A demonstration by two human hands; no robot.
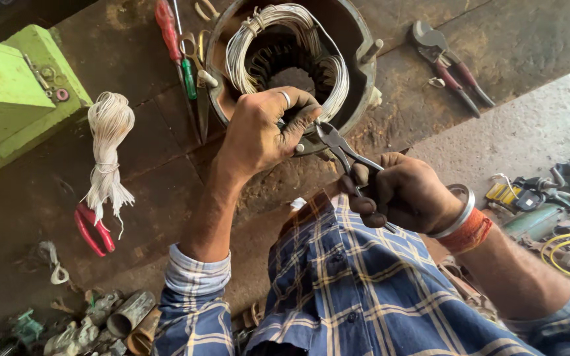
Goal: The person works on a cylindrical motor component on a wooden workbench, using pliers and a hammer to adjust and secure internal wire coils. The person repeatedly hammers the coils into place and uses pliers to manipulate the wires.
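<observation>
A round metal motor housing (357, 39) stands on the dark bench, with a coil of silvery wire (278, 20) looped around its open top. My left hand (262, 128) grips the near edge of the wire coil at the housing's rim, a ring on one finger. My right hand (400, 191) is closed on the handles of grey pliers (338, 146), whose jaws meet the wire right beside my left fingers. A metal bangle and red thread sit on my right wrist.
A bundle of white string (108, 142) lies left, over red-handled pliers (94, 231). A red and green screwdriver (176, 46) and scissors lie beside the housing. Red-handled cutters (453, 69) lie at the right, a green box (14, 92) at far left. Scrap parts clutter both lower corners.
</observation>
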